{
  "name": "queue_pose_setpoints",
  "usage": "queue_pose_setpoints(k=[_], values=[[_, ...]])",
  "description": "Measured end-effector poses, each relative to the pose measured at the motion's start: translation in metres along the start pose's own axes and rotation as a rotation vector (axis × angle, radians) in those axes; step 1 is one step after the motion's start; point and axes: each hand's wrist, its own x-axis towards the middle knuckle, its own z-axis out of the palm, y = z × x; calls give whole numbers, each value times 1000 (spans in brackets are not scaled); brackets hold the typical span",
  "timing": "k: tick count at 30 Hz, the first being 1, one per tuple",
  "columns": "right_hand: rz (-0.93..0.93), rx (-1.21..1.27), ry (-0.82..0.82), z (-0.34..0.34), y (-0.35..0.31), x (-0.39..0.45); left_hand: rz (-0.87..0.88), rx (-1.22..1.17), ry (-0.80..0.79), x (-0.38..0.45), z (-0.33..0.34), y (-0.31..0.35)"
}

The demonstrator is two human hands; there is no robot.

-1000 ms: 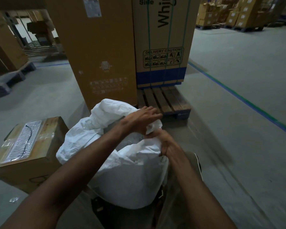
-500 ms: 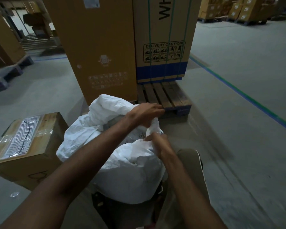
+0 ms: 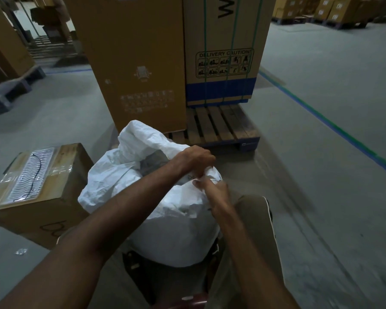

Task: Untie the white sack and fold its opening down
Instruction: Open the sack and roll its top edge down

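Observation:
A crumpled white woven sack [image 3: 165, 224] stands on the floor in front of me, between my legs. Its mouth gapes on the left side, with dark contents showing inside. At the sack's right upper edge the fabric is bunched into a small knot. My left hand [image 3: 195, 158] reaches across from the left and grips that bunched fabric from above. Just below it, my right hand [image 3: 214, 190] pinches the same bunch with its fingertips. Whether a string ties the bunch is hidden by my fingers.
A small cardboard box [image 3: 38, 192] with a clear pouch on top sits left of the sack. Two tall cartons [image 3: 138, 63] stand on a wooden pallet [image 3: 223, 128] right behind it. Grey concrete floor with a blue-green line [image 3: 334, 128] stretches to the right.
My hands have stayed at the bunched fabric; the left hand has shifted a little over the right, and the right fingers have moved up closer to it. The sack's shape is about the same.

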Motion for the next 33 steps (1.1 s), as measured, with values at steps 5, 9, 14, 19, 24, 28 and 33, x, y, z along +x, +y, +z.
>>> queue_pose_setpoints(k=[5, 9, 14, 19, 24, 28, 33], values=[[120, 458, -240, 15, 1, 3, 28, -387, 288, -22, 7, -7], [98, 668, -272, 12, 2, 10, 3, -863, 718, -81, 47, 3], [121, 846, -331, 13, 20, 6, -101, -980, 422, -125, 111, 6], [57, 899, -329, 13, 32, -2, -128, -810, 568, -113, 125, 24], [-156, 549, -136, 17, 28, -6, -255, -544, 781, -110, 139, 27], [-1004, -111, 71, 4, 44, -11, -236, -197, 930, -116, 163, 38], [-1349, -1294, -183, 0, 40, -10, -215, -74, 1114, -110, 178, 46]])
